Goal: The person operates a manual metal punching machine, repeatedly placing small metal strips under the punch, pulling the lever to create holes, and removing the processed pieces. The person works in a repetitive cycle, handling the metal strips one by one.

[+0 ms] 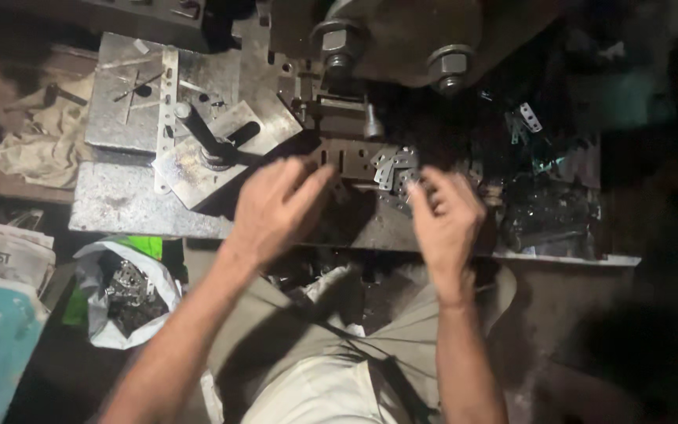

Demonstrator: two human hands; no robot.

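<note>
My left hand (276, 208) reaches forward over the steel press bed (119, 208), fingers stretched and together, its tips next to the slotted die block (344, 159); motion blur hides whether it holds anything. My right hand (445, 220) is curled, and its fingertips pinch a small flat metal piece (416, 188) just in front of a little heap of similar stamped brackets (392, 166). Both hands sit below the press head with its two large hex nuts (449, 67).
A dark round lever handle (202, 133) stands on a plate at the left. A white bag of metal pieces (127, 290) lies on the floor at the lower left, next to a rag (41, 141) and printed sacks. More loose brackets (543, 204) pile at the right.
</note>
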